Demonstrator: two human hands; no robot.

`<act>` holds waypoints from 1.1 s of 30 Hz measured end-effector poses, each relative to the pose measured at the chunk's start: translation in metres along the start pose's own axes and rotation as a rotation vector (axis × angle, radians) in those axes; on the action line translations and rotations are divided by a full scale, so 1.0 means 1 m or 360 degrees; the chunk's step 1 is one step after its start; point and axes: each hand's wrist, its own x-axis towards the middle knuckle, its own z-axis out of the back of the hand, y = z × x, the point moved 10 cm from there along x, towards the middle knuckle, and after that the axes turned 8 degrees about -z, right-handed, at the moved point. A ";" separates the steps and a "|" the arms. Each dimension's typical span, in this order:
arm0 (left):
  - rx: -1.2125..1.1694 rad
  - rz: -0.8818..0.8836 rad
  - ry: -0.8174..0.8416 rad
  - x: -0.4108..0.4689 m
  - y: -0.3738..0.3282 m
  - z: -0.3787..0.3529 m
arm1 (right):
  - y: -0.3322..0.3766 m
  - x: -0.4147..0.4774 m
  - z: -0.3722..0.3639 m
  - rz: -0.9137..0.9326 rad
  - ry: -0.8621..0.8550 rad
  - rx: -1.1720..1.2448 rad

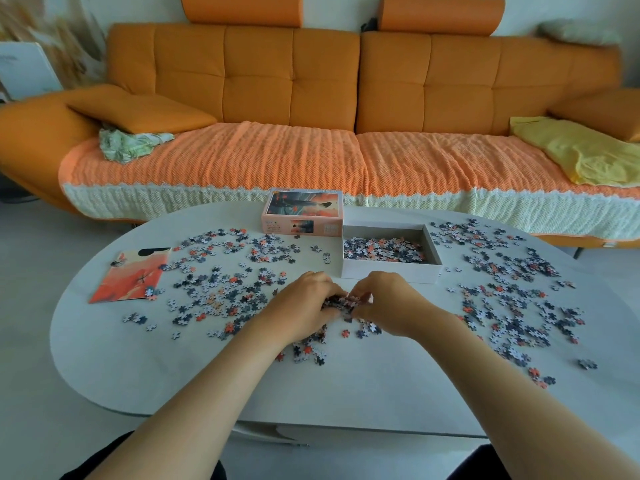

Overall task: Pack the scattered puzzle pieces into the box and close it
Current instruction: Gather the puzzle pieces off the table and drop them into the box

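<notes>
Small puzzle pieces in grey, white and orange lie scattered over the white oval table (363, 386), thick on the left (221, 289) and on the right (512, 299). The open white box (388, 271) stands at the middle back with a layer of pieces inside. Its lid (302, 211), printed with a picture, rests to the left of it. Just in front of the box my left hand (304, 303) and my right hand (388, 301) are cupped together around a heap of pieces (341, 303), fingers curled on it.
An orange picture sheet (130, 277) lies at the table's left end with a few pieces on it. Behind the table runs an orange sofa (291, 81) with a knitted cover, cushions and a yellow cloth (581, 150).
</notes>
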 end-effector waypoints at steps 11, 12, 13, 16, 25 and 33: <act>-0.0308 0.0059 -0.0219 0.017 0.001 0.023 | -0.013 0.011 0.021 -0.0051 -0.0009 0.0183; -0.0346 0.0061 -0.0248 0.021 0.000 0.026 | -0.013 0.013 0.027 -0.0042 -0.0036 0.0219; -0.0372 0.0058 -0.0284 0.026 -0.001 0.030 | -0.012 0.015 0.034 -0.0027 -0.0077 0.0242; -0.0457 0.0058 -0.0409 0.044 -0.004 0.043 | -0.014 0.022 0.058 -0.0003 -0.0241 0.0269; -0.0621 0.0060 -0.0701 0.098 0.005 0.049 | -0.029 0.040 0.101 0.0066 -0.0733 0.0304; -0.0561 0.0071 -0.0530 0.108 0.005 0.031 | -0.050 0.060 0.069 -0.0015 -0.0418 0.0047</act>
